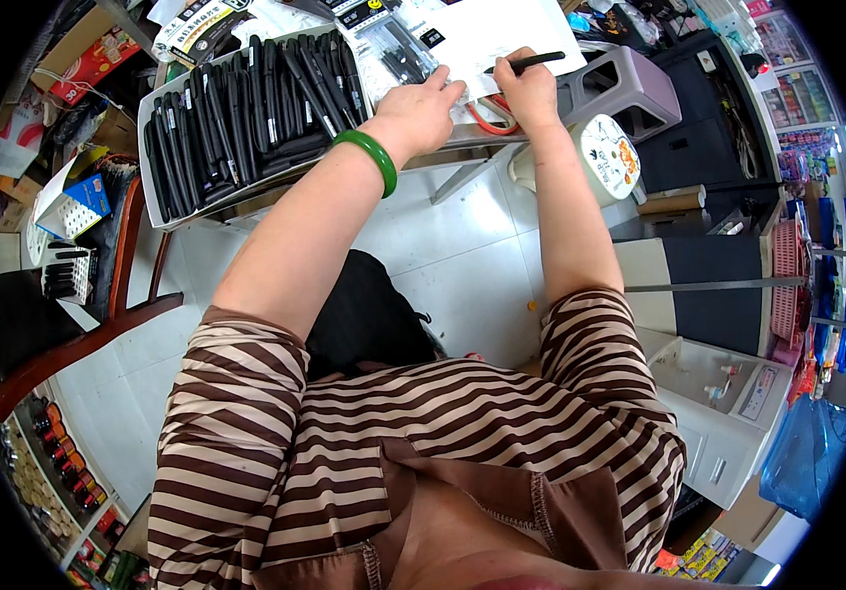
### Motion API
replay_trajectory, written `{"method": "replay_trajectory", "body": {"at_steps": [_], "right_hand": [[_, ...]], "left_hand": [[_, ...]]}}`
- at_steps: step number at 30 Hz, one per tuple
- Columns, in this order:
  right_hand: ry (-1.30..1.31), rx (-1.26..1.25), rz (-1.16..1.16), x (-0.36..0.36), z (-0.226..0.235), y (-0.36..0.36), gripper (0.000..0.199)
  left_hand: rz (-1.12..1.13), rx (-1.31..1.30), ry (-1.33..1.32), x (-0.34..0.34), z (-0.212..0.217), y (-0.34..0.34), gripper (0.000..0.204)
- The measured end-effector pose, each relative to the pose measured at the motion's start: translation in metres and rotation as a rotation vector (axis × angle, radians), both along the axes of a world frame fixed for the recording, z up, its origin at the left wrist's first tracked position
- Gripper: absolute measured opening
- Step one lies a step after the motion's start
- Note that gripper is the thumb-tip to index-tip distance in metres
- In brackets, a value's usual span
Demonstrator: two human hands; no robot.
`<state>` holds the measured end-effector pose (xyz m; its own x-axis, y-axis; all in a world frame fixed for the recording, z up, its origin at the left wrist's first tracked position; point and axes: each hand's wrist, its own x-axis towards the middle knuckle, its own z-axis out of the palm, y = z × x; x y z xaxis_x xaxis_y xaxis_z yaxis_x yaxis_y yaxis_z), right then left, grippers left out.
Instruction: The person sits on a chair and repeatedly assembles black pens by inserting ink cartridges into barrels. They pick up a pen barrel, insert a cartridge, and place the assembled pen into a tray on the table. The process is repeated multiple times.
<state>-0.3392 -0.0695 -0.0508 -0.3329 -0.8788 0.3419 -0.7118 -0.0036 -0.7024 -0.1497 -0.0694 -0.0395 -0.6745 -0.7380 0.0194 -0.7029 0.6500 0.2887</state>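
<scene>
right hand closed around black pen over white paper, left hand flat, open, empty on paper's near edge beside it

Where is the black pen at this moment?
In the head view, upper right of centre: the black pen is gripped in the right hand, over the white sheet.

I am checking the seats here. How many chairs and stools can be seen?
2: a wooden chair at the left and a grey stool right of the right hand. Others may be hidden.
</scene>
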Motion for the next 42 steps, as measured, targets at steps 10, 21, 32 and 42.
{"method": "replay_trajectory", "body": {"at_steps": [10,21,32,42], "right_hand": [[0.114,0.061,-0.062,-0.003,0.013,0.012,0.023],[-0.522,-0.129,-0.067,0.026,0.061,0.096,0.014],[-0.840,0.152,0.608,0.115,0.095,0.203,0.020],[-0.582,0.326,0.781,0.174,0.102,0.235,0.018]], "left_hand": [[0.012,0.046,-0.031,-0.001,0.003,0.002,0.052],[-0.023,0.009,0.366,0.006,0.032,0.018,0.063],[-0.292,1.388,1.195,0.117,0.055,0.136,0.088],[-0.148,1.117,0.971,0.162,0.067,0.202,0.087]]}}
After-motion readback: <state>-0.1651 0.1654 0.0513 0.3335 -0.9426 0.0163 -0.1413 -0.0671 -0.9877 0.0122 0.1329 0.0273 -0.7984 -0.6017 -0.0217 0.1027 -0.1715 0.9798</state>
